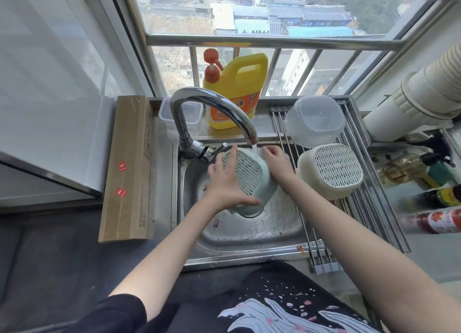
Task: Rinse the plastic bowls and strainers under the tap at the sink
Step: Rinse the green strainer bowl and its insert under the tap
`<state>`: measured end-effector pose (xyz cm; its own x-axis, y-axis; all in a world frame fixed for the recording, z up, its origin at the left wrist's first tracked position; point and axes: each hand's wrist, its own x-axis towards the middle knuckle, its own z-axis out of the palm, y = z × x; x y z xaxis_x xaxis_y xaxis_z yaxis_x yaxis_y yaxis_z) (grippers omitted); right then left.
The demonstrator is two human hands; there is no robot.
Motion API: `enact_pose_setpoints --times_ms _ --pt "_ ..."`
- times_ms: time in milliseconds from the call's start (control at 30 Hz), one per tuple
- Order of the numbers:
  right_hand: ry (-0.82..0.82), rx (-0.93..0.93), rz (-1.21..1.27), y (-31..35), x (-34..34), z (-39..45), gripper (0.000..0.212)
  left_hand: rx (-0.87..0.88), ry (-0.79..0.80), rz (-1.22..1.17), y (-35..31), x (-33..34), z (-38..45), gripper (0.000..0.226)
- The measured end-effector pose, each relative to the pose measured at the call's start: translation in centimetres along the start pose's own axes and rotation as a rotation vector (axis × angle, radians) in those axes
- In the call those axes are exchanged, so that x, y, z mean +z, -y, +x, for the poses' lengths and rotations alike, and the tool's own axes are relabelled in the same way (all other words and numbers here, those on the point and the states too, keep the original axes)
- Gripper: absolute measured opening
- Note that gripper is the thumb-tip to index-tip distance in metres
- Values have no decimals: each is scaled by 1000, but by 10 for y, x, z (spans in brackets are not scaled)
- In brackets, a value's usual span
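Pale green strainer (249,180) is held upside down and tilted inside the sink (249,235), its perforated base facing up, directly under the tap (212,118). Water runs from the spout onto the strainer's far edge. Left hand (228,183) lies flat on the perforated base and near side wall, fingers straight and spread: grip open, pressing. Right hand (277,161) holds the strainer's far right rim, fingers curled over it.

On the drying rack (354,208) across the sink's right edge, a cream strainer (329,170) lies inverted at the middle; a clear plastic bowl (314,120) lies inverted at the rack's far end, touching it. Yellow detergent jug (234,90) stands on the ledge behind the tap. A cardboard box (129,168) lies along the sink's left edge.
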<state>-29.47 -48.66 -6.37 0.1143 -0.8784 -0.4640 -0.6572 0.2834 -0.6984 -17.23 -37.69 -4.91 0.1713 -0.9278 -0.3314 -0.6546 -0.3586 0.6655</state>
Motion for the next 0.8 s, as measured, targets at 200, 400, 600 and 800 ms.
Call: enact_pose_setpoints --times_ms 200,400,600,800 --pt "88 129 781 -17 2 -45 42 59 -113 -51 0 6 0 149" --pt "-220 109 774 4 -7 -59 35 86 -136 -264 -9 16 -7 151" --pt "-394 222 906 32 -5 -52 40 -257 -65 -981 -4 27 -9 149" --pt "-429 213 1070 17 10 -62 33 -636 101 -1951 -19 48 -16 88"
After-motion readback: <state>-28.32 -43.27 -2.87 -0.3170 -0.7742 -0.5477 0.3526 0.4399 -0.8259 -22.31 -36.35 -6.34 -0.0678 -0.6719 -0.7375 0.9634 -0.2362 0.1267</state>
